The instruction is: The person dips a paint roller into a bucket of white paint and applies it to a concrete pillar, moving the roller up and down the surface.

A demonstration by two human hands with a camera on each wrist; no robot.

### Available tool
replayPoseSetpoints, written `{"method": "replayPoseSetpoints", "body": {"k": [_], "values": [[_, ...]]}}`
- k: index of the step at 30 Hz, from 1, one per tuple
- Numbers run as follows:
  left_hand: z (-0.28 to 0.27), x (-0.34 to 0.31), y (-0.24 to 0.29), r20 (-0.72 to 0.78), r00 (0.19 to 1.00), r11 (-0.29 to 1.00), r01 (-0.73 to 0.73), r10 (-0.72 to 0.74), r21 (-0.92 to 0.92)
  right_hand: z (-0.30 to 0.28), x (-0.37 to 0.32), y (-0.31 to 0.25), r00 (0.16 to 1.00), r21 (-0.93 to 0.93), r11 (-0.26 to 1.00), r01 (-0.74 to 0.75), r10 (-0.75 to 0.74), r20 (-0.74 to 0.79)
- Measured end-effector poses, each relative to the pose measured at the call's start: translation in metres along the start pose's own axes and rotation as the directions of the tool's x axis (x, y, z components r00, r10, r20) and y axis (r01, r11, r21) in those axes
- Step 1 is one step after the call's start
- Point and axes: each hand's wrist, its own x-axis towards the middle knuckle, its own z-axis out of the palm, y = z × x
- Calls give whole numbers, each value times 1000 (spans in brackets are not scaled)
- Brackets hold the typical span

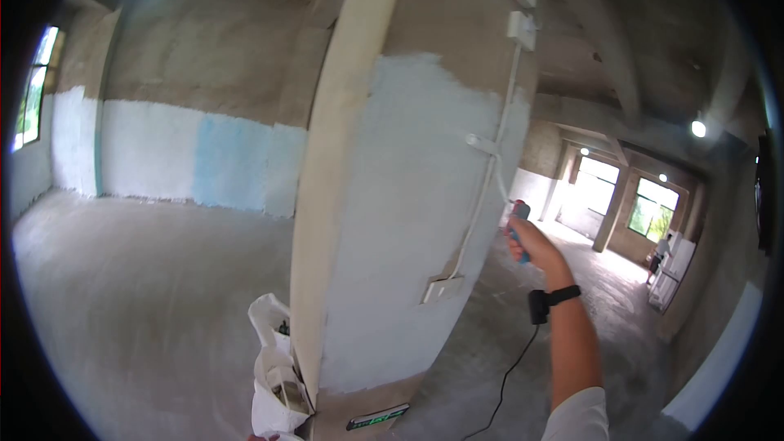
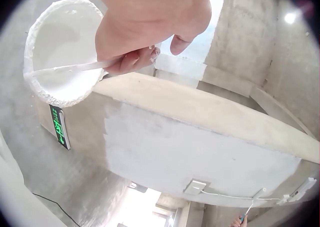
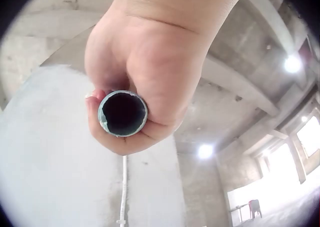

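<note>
My right hand (image 1: 518,242) is raised beside the half-painted wall, fingers curled round the blue handle of a paint roller. From the right wrist view, the hollow end of the roller handle (image 3: 122,114) pokes out of my fist. The white roller head (image 2: 258,193) lies against the painted wall by a white cable, as the left wrist view shows. My left hand (image 2: 155,21) grips the white strap handle of a bucket (image 2: 37,46) crusted with white paint round its rim. White paint shows inside. In the head view, the bottom edge cuts off most of my left hand.
The wall end (image 1: 400,212) carries a socket (image 1: 442,288), conduit and a low green exit sign (image 1: 377,416). White bag-like shapes (image 1: 265,310) stand at its left foot. A black cord (image 1: 514,363) hangs from my right wrist. A person (image 1: 660,253) stands far right.
</note>
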Motion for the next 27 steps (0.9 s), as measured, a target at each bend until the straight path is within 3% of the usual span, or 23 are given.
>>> {"method": "replayPoseSetpoints", "body": {"k": [1, 5, 7, 11, 14, 19, 23, 27], "values": [[6, -13, 5, -19, 1000, 1000, -3, 3, -20, -3, -11, -4, 999, 13, 999, -33, 33, 0], [-10, -15, 14, -16, 1000, 998, -4, 3, -58, 8, -37, -28, 990, -78, 991, 105, -111, -82], [-8, -25, 18, 6, 997, 996, -76, 77, -45, 25, -43, -45, 991, 5, 993, 118, -117, -61], [-29, -15, 20, -42, 999, 999, -24, 22, -45, 59, -32, -80, 977, -8, 981, 195, -195, -92], [-49, -9, 17, -44, 995, 990, -98, 94, -100, 85, -14, -87, 969, -34, 973, 230, -232, -82], [-63, -13, 18, -88, 992, 985, -104, 93, -134, 109, 15, -14, 946, -119, 963, 242, -261, -194], [-64, -20, 21, -130, 982, 974, -158, 137, -165, 118, 2, 85, 927, -345, 908, 238, -318, -197], [-66, -29, 22, -162, 972, 961, -201, 172, -189, 105, -30, 96, 974, -211, 969, 130, -164, -157]]}}
